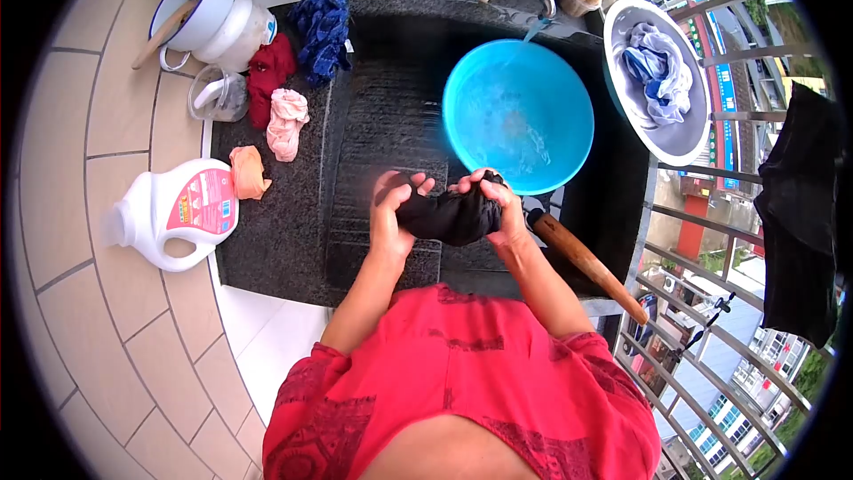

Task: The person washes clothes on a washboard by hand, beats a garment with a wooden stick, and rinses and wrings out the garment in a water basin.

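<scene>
A bunched black cloth [451, 216] stretches between my two hands, over the near part of the dark stone washboard sink [378, 116]. My left hand [391, 206] has its fingers wrapped round the cloth's left end. Round the right end, my right hand [502, 206] is closed, close to the near rim of the blue basin [451, 124]. Clear water stands in that basin, and a stream runs into it from the tap [547, 5]. What the cloth is exactly cannot be made out.
Wrung cloths in navy [320, 36], dark red [269, 80], pink [287, 124] and orange [249, 172] lie along the left ledge. A white detergent jug [178, 213] and an enamel pot [209, 22] stand left. At right are a wooden handle [586, 262], a pale basin [615, 53] with clothes and railings.
</scene>
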### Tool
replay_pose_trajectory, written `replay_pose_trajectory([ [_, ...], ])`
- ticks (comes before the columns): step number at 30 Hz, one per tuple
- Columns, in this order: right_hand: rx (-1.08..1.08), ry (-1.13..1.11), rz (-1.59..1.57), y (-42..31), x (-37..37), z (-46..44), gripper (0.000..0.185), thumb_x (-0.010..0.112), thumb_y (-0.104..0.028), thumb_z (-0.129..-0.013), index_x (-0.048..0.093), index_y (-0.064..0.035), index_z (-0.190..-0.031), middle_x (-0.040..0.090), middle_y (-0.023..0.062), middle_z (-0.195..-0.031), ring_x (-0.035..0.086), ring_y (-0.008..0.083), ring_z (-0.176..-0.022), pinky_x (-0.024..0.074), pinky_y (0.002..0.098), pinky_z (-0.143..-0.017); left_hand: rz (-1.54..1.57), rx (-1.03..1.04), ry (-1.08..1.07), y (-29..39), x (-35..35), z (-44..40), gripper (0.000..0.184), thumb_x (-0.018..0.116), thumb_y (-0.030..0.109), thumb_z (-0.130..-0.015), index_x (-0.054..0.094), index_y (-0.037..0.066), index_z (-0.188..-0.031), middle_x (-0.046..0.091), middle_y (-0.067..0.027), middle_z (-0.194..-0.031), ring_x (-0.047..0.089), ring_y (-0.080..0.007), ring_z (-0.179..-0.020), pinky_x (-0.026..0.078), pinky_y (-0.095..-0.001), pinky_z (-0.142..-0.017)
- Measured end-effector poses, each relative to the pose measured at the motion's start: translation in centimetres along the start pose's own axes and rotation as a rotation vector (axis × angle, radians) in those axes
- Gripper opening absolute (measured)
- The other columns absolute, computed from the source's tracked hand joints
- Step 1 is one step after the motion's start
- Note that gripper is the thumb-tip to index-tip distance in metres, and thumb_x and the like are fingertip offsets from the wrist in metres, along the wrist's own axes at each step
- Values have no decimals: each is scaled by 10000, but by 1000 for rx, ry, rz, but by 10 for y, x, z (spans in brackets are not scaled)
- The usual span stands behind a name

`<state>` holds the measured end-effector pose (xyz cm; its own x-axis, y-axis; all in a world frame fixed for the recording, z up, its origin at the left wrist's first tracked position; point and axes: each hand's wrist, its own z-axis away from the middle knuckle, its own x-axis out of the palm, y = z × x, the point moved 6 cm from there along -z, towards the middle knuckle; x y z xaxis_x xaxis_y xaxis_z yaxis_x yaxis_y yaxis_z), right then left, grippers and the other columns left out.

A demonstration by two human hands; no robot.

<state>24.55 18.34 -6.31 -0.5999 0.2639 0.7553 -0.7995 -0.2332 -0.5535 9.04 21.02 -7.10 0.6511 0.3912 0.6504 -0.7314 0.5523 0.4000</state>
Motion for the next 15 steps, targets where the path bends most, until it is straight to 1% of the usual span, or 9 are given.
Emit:
replay_pose_trajectory([
  [2,44,123,-228,15,-18,-4,205,618,-183,-805,567,-27,-928,596,121,-853,581,258,-868,466,387,-849,-314,256,-134,20,20,14,340,559,-24,-735,468,30,-1058,614,-143,-933,614,-277,-917,467,-385,-883],
  [3,129,205,-220,20,-21,-6,206,639,-213,-811,561,-45,-901,582,102,-808,583,242,-817,493,382,-779,-555,413,-204,28,33,24,327,569,-16,-736,484,31,-1048,611,-138,-943,617,-271,-905,471,-370,-860],
  [4,132,208,-222,23,-23,-11,206,639,-213,-811,561,-45,-901,582,102,-808,583,242,-817,493,382,-779,-798,566,-273,34,47,35,314,578,-7,-736,500,32,-1038,608,-134,-953,619,-264,-893,475,-356,-838],
  [5,144,174,-139,28,-20,-19,223,646,-242,-812,554,-51,-879,581,100,-803,586,237,-798,500,377,-745,-946,746,-333,40,63,48,259,613,-17,-711,556,23,-960,619,-127,-939,625,-231,-813,480,-318,-785],
  [6,153,138,-56,30,-17,-28,244,653,-271,-813,546,-56,-857,581,98,-798,589,233,-780,507,371,-711,-1150,995,-489,42,78,57,229,624,-11,-690,584,32,-912,613,-119,-914,621,-246,-771,500,-329,-734],
  [8,246,-16,-12,38,-3,-44,279,633,-322,-835,530,-63,-821,579,94,-774,592,217,-735,505,358,-664,-1352,1198,-675,30,94,72,284,650,5,-602,605,67,-875,583,-98,-863,600,-274,-741,499,-353,-673],
  [10,434,-66,345,46,-2,-63,301,605,-329,-857,547,-44,-780,595,100,-742,593,206,-677,495,336,-636,-1499,1246,-830,15,88,71,319,646,86,-555,607,83,-872,565,-87,-856,585,-256,-783,477,-378,-663],
  [12,424,-110,533,53,8,-79,360,592,-319,-868,591,-19,-671,598,94,-635,574,183,-582,473,315,-586,-1573,1234,-888,1,72,57,276,629,79,-562,603,83,-836,549,-77,-820,570,-250,-768,462,-373,-662],
  [15,414,-151,757,78,-7,-98,346,622,-315,-847,600,0,-707,609,85,-661,574,163,-624,458,303,-603,-1701,1165,-933,-23,43,30,173,623,91,-584,579,72,-750,531,-71,-750,555,-245,-698,442,-360,-615],
])
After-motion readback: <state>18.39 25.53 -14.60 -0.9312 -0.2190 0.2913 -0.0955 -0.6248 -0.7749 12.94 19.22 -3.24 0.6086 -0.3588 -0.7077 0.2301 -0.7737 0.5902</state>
